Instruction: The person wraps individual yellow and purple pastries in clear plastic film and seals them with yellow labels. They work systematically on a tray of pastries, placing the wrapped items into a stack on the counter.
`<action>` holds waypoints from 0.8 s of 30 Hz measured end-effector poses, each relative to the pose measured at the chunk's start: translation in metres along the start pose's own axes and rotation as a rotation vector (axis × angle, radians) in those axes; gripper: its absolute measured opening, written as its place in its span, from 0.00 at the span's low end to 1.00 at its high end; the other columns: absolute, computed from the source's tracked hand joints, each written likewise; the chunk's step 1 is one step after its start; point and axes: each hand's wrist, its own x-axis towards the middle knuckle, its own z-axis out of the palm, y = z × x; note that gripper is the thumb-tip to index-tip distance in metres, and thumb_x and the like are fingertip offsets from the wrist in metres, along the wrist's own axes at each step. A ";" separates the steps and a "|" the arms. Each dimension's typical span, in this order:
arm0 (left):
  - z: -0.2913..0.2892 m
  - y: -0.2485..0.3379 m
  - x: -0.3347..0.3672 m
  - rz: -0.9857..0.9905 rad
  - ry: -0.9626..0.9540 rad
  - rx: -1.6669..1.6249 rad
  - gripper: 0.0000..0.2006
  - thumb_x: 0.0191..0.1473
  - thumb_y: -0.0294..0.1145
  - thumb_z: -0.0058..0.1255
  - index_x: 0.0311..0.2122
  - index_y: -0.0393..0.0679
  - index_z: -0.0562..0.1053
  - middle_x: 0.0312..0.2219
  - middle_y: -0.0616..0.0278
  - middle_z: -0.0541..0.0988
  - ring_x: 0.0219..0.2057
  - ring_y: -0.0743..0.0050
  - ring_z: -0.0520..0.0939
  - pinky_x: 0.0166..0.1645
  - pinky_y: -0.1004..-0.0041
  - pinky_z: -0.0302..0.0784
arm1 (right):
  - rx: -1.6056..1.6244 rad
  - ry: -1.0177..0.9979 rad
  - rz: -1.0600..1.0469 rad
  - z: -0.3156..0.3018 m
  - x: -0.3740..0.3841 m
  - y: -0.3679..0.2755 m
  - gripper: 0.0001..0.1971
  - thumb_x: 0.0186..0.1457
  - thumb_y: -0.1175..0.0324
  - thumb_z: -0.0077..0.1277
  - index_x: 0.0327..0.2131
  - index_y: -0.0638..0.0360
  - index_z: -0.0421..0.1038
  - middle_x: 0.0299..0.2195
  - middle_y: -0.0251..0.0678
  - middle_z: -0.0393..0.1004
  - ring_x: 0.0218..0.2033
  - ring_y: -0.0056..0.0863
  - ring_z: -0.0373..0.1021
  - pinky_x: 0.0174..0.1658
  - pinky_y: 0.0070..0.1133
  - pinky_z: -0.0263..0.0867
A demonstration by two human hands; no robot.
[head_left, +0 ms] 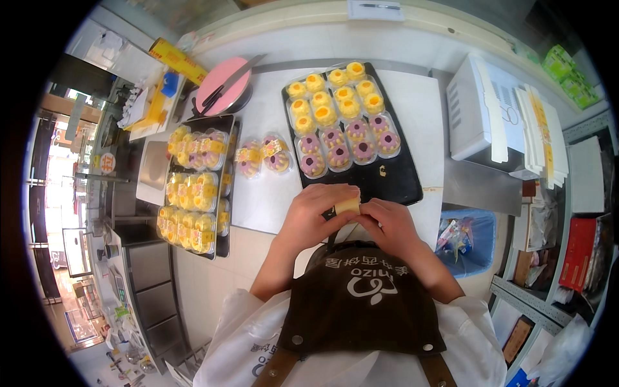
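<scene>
Close to my body, at the near edge of the table, my left hand (314,211) and my right hand (391,226) grip a small pale-yellow roll (347,206), perhaps of labels or tape. Just beyond them lies a black baking tray (398,188) with clear plastic boxes of small cakes. Its far boxes hold yellow cakes (321,115); the nearer ones hold purple-topped cakes (338,155) with dark centres. To the left, two closed clear boxes (276,155) with yellow labels rest on the white table. A second black tray (224,244) carries several labelled, stacked boxes (192,192).
A pink round turntable (225,80) at the far left bears a long knife (235,80). Behind it lies a yellow box (175,59). A white machine (480,109) stands at the right, above a blue-lined bin (487,242). Shelves (548,258) line the right side.
</scene>
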 end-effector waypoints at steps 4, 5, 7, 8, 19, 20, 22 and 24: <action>0.003 -0.003 -0.002 -0.035 -0.044 -0.045 0.24 0.46 0.24 0.70 0.52 0.44 0.80 0.51 0.55 0.83 0.49 0.55 0.84 0.56 0.62 0.78 | -0.036 0.026 -0.016 0.002 -0.001 0.003 0.05 0.57 0.71 0.60 0.36 0.59 0.75 0.27 0.37 0.73 0.26 0.41 0.72 0.29 0.31 0.66; 0.004 -0.002 -0.002 -0.073 -0.019 -0.062 0.23 0.47 0.25 0.70 0.51 0.43 0.80 0.50 0.56 0.83 0.50 0.55 0.84 0.55 0.61 0.78 | -0.045 0.025 -0.018 0.002 -0.001 0.003 0.05 0.57 0.71 0.60 0.36 0.59 0.75 0.27 0.37 0.73 0.26 0.41 0.72 0.29 0.32 0.66; 0.007 0.003 -0.001 -0.148 0.031 -0.096 0.22 0.47 0.27 0.70 0.50 0.42 0.80 0.48 0.57 0.84 0.51 0.54 0.83 0.55 0.61 0.78 | -0.067 0.031 -0.029 0.002 0.000 0.003 0.05 0.57 0.71 0.60 0.35 0.58 0.75 0.27 0.37 0.74 0.27 0.41 0.72 0.29 0.32 0.66; 0.008 0.007 0.003 -0.113 0.094 -0.048 0.23 0.48 0.27 0.70 0.51 0.42 0.80 0.48 0.57 0.84 0.51 0.54 0.83 0.55 0.61 0.78 | -0.082 0.039 -0.037 0.002 0.000 0.003 0.05 0.56 0.71 0.60 0.35 0.58 0.75 0.27 0.37 0.74 0.27 0.41 0.72 0.29 0.32 0.66; 0.005 -0.002 -0.004 -0.172 -0.107 -0.157 0.18 0.53 0.24 0.66 0.51 0.39 0.80 0.41 0.55 0.86 0.40 0.62 0.88 0.44 0.70 0.82 | -0.129 0.066 -0.085 0.003 0.004 0.001 0.06 0.56 0.70 0.60 0.35 0.57 0.75 0.27 0.36 0.74 0.27 0.41 0.72 0.30 0.33 0.66; 0.007 -0.001 -0.004 -0.181 -0.083 -0.156 0.15 0.54 0.26 0.65 0.49 0.40 0.81 0.40 0.55 0.86 0.39 0.60 0.88 0.43 0.69 0.83 | -0.133 0.068 -0.072 0.004 0.004 0.001 0.05 0.56 0.70 0.60 0.35 0.57 0.75 0.27 0.36 0.74 0.27 0.41 0.72 0.30 0.33 0.66; 0.011 0.000 -0.003 -0.199 -0.037 -0.153 0.10 0.57 0.29 0.63 0.44 0.41 0.83 0.38 0.57 0.86 0.38 0.56 0.87 0.42 0.67 0.83 | -0.139 0.079 -0.050 0.005 0.003 0.004 0.06 0.56 0.69 0.61 0.35 0.56 0.75 0.27 0.35 0.75 0.26 0.40 0.73 0.30 0.32 0.67; 0.011 -0.001 -0.004 -0.214 -0.033 -0.172 0.10 0.60 0.30 0.60 0.45 0.41 0.83 0.39 0.56 0.87 0.38 0.59 0.88 0.42 0.69 0.83 | -0.143 0.099 -0.030 0.006 0.001 0.008 0.07 0.56 0.66 0.62 0.36 0.54 0.76 0.26 0.33 0.76 0.26 0.37 0.74 0.29 0.30 0.68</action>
